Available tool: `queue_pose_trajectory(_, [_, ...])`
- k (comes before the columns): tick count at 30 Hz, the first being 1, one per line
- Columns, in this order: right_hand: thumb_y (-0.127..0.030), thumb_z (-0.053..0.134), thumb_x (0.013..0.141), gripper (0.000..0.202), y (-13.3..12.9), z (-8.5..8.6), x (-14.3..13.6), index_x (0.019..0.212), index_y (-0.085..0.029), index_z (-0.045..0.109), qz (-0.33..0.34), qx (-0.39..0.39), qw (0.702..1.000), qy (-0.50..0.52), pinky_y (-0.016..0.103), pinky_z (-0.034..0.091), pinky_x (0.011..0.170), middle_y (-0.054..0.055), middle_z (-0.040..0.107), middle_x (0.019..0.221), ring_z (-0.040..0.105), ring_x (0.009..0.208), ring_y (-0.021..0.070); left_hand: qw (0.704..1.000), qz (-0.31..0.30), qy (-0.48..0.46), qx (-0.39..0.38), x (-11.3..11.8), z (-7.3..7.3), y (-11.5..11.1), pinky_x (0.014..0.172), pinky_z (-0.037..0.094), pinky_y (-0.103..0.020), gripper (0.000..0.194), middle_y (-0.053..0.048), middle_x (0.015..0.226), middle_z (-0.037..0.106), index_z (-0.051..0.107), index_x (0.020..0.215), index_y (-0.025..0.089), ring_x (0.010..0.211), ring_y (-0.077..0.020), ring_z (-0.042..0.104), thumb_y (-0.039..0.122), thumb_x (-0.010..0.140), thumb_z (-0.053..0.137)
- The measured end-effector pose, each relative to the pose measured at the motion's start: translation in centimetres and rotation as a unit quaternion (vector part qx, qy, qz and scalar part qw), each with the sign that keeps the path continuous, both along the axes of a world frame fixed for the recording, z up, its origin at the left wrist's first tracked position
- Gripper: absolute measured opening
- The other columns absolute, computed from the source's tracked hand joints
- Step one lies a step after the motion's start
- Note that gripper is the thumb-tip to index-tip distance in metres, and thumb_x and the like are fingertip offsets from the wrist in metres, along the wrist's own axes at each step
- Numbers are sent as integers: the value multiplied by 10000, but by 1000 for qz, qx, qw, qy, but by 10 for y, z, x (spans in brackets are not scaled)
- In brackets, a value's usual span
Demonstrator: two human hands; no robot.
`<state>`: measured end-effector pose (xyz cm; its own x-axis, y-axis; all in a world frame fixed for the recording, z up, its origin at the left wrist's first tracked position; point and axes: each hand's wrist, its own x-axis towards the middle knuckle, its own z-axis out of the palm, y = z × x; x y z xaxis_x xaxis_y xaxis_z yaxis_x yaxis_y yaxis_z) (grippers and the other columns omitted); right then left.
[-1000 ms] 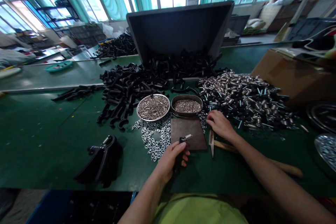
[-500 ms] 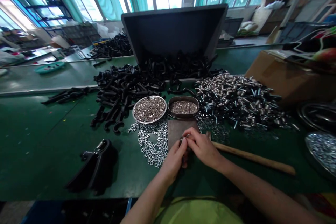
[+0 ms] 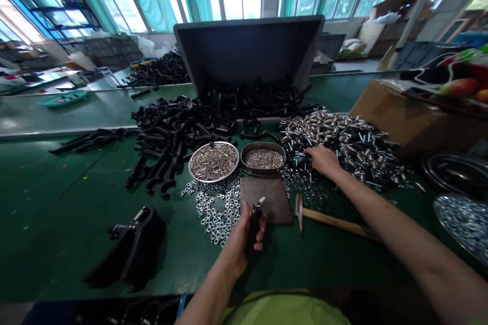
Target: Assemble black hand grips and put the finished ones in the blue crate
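Note:
My left hand (image 3: 241, 238) is wrapped around a black lever (image 3: 256, 212) with a silver metal cylinder at its upper end, held over the near edge of a flat metal plate (image 3: 263, 198). Most of the lever is hidden by the palm. Farther right, my right hand (image 3: 324, 160) reaches into the left side of a heap of metal-and-black fittings (image 3: 343, 137). Its fingers are bent together at the heap; what lies between the fingertips is too small to make out. A hammer (image 3: 335, 221) rests on the bench to the right of the plate.
Behind the plate stand a round dish of metal pins (image 3: 190, 167) and an oval tin of small parts (image 3: 263, 170). Loose nuts (image 3: 217, 213) lie left of the plate. Black levers (image 3: 168, 132) spill from a grey bin (image 3: 247, 20). Assembled black levers (image 3: 133, 249) lie front left.
My right hand has left the lever and moved right and away, to the heap of fittings. My left hand still holds the lever, now with its metal end uncovered.

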<state>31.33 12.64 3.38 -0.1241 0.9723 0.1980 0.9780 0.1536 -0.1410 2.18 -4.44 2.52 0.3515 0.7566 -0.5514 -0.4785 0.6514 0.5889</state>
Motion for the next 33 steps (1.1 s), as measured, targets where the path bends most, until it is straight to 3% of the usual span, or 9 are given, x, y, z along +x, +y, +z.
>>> queue_pose_trajectory(2, [-101,532,755,219,0,-3,2,906,-174,673,4,10,1000,-8,370,427,827,103,662,900,533,956,257,998,41,-13,-35,-1,0,6,371,232,-139,567,5,627,475,565,785,120,458,-45,349,677,786,458])
queue_pose_trajectory(6, [-147,468,818,256,-23,4,-20,1012,-120,632,39,60,997,43,402,424,893,150,596,1034,526,1019,264,986,112,-93,-87,-5,2,19,389,269,-152,356,21,519,404,495,628,134,423,-56,341,396,865,445])
queue_pose_trajectory(11, [-205,483,870,210,-96,31,-83,1038,-193,609,218,68,945,233,341,492,822,86,585,1049,575,983,207,974,151,-157,-69,-4,2,26,419,313,-183,298,11,458,382,501,590,139,417,-83,354,301,824,412])
queue_pose_trajectory(14, [-136,465,873,224,-131,38,-116,1049,-196,589,307,66,919,240,316,503,816,80,592,1021,588,967,186,973,161,-158,-53,1,5,25,432,325,-195,268,1,451,405,507,592,140,423,-93,372,284,805,430])
queue_pose_trajectory(17, [-83,424,867,256,-144,33,-136,1058,-167,574,346,94,910,208,310,516,788,104,591,1013,597,937,189,973,185,-134,-40,6,7,21,444,328,-200,205,4,454,431,511,619,144,426,-94,384,262,781,470])
queue_pose_trajectory(23, [-133,398,899,202,-146,19,-150,1026,-178,547,304,130,926,184,338,517,715,92,613,903,601,834,207,962,263,-64,42,9,6,13,497,352,-198,168,46,541,479,515,703,157,460,-71,413,282,686,626])
queue_pose_trajectory(28, [-176,386,904,218,-147,16,-153,1024,-197,567,303,118,919,223,379,492,798,119,632,989,598,928,234,956,264,-20,123,9,11,9,569,379,-196,196,55,637,519,533,754,168,534,-66,449,302,685,658])
queue_pose_trajectory(31, [-299,370,931,251,-144,19,-154,1068,-196,554,246,-27,922,299,335,504,653,59,644,753,625,701,202,953,263,17,147,9,14,8,572,379,-195,183,51,650,526,540,754,170,575,-80,477,293,685,657])
queue_pose_trajectory(33, [-386,267,960,368,-142,21,-155,1142,-190,520,192,-159,901,355,288,463,489,-18,554,537,551,468,165,954,253,28,160,8,15,8,573,379,-195,165,44,661,536,550,768,170,597,-88,492,291,703,640])
